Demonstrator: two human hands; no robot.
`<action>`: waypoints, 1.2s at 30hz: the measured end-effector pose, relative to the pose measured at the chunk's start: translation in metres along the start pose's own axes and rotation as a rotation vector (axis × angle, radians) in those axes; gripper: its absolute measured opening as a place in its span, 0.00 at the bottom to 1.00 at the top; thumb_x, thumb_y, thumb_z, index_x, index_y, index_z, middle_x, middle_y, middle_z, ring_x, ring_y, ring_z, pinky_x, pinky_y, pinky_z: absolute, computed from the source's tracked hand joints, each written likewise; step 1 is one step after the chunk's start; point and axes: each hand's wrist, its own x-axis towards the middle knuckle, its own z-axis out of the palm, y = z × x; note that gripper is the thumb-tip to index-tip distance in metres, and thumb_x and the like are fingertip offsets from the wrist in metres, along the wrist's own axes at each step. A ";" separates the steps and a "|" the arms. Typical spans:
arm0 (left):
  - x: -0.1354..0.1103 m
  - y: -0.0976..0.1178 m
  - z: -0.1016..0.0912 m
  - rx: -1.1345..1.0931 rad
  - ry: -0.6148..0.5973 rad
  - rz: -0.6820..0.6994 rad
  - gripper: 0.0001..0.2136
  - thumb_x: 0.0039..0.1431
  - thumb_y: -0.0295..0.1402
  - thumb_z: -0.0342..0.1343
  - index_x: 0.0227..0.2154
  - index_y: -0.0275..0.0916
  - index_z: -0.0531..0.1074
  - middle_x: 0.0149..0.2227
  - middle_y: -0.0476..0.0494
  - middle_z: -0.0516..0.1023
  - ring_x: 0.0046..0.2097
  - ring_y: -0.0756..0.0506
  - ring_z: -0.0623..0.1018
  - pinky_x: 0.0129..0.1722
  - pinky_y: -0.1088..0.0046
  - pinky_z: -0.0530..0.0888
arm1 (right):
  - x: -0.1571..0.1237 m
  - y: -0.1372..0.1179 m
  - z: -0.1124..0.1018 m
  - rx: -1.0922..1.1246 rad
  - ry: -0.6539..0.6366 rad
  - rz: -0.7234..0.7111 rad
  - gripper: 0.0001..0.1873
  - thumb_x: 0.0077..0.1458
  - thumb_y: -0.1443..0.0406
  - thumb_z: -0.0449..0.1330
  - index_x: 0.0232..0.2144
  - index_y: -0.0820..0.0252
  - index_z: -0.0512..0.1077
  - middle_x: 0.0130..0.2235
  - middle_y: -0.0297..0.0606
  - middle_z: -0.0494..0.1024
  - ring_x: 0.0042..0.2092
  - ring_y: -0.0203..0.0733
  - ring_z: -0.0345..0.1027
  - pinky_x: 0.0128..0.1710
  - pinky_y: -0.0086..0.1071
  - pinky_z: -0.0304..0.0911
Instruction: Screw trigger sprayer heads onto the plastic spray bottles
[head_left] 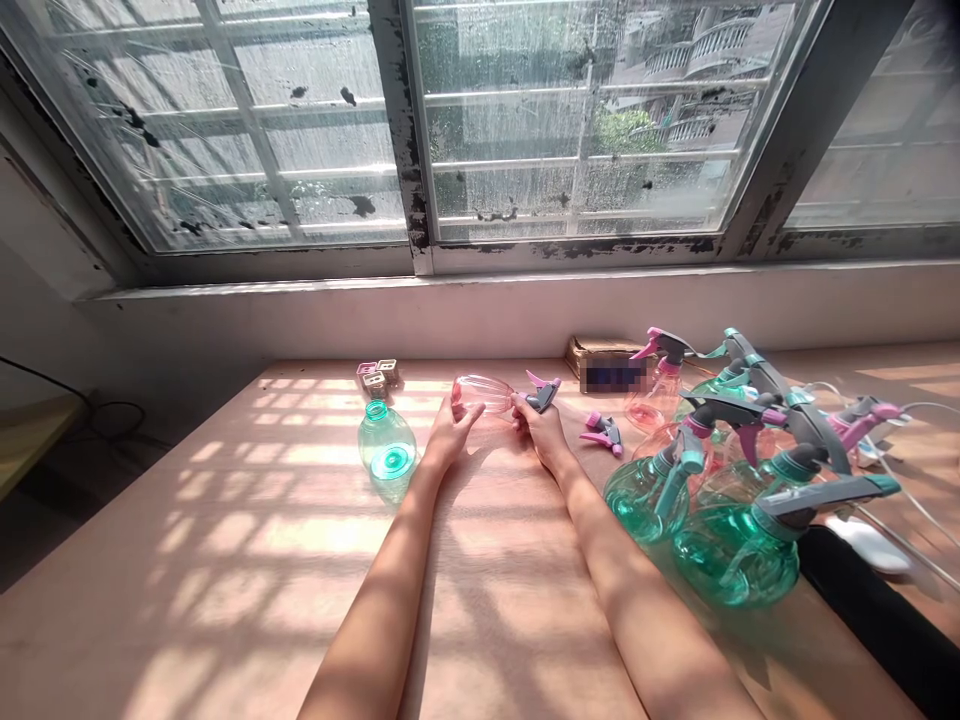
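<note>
A pink clear spray bottle (484, 392) lies on its side far out on the wooden table (247, 560). My left hand (450, 430) wraps its fingers round the bottle's body. At the neck my right hand (541, 428) grips the pink and grey trigger head (541, 392). Both arms are stretched far forward. A teal bottle (385, 450) without a head lies just left of my left hand.
A heap of teal and pink spray bottles (720, 490) with trigger heads fills the right side. A loose pink trigger head (604, 434) lies near my right hand. Small caps (377, 374) and a box (609, 362) sit by the wall under the window.
</note>
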 end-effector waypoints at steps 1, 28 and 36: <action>0.000 0.000 0.000 0.001 0.000 -0.003 0.24 0.67 0.39 0.62 0.63 0.42 0.68 0.65 0.36 0.71 0.61 0.35 0.76 0.60 0.45 0.74 | 0.000 0.000 0.000 -0.002 -0.001 0.000 0.12 0.68 0.58 0.64 0.47 0.61 0.76 0.43 0.37 0.81 0.36 0.39 0.77 0.34 0.35 0.76; -0.002 0.004 0.001 0.001 0.003 -0.004 0.24 0.67 0.39 0.62 0.63 0.41 0.68 0.64 0.36 0.72 0.61 0.35 0.76 0.60 0.44 0.73 | -0.006 -0.009 0.003 0.018 0.029 0.014 0.11 0.68 0.59 0.64 0.44 0.62 0.76 0.39 0.34 0.81 0.32 0.36 0.76 0.30 0.32 0.75; -0.004 0.007 0.001 -0.008 0.002 -0.007 0.24 0.67 0.39 0.62 0.63 0.42 0.68 0.65 0.36 0.71 0.61 0.35 0.75 0.60 0.45 0.73 | -0.008 -0.010 0.003 0.006 0.027 0.016 0.11 0.68 0.58 0.64 0.43 0.61 0.76 0.38 0.34 0.80 0.31 0.36 0.75 0.30 0.31 0.74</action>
